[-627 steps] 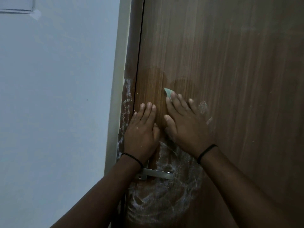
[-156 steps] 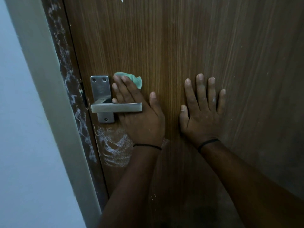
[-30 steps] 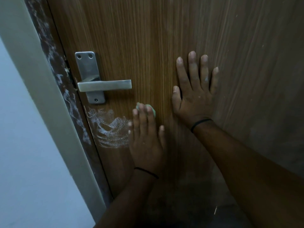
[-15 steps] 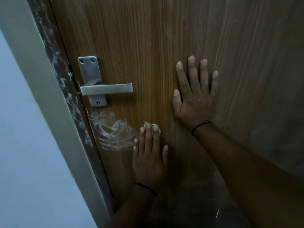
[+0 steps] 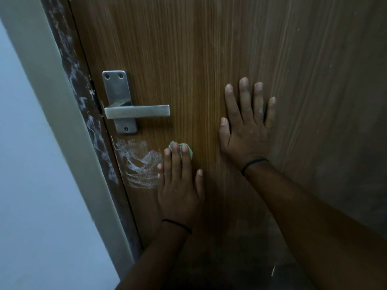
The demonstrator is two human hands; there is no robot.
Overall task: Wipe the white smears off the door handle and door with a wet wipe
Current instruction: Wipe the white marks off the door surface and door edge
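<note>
Pressing wipe (image 5: 189, 152), flat left hand (image 5: 180, 193)

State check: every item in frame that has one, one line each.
door: shut against its frame, mostly wiped
door handle: level, looks clean
white smears: still on the door below the handle
door frame: white smears along its dark strip
wet wipe: pressed flat under the left fingers
left hand: flat, pressing the wipe
right hand: flat on the door, fingers spread

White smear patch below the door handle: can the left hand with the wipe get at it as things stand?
Probably yes. The left hand presses the green wet wipe flat on the door right beside the white smear patch, with nothing between them.
</note>
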